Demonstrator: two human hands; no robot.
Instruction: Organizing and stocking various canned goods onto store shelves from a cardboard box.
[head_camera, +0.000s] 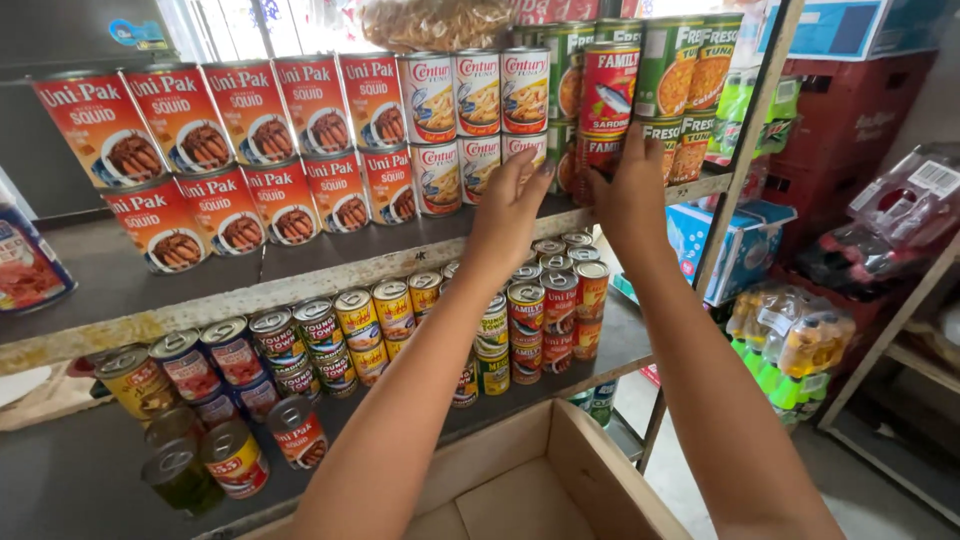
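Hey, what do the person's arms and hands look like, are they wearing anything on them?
Both arms are bare as far as the picture shows, with no sleeves. The left hand and right hand wear no gloves, and no rings, watch or bracelets show. The left hand's fingernails look plain and short.

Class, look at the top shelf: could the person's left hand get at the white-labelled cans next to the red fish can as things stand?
Probably yes. The left hand is already raised right in front of the white-labelled cans, fingers open, with nothing between them.
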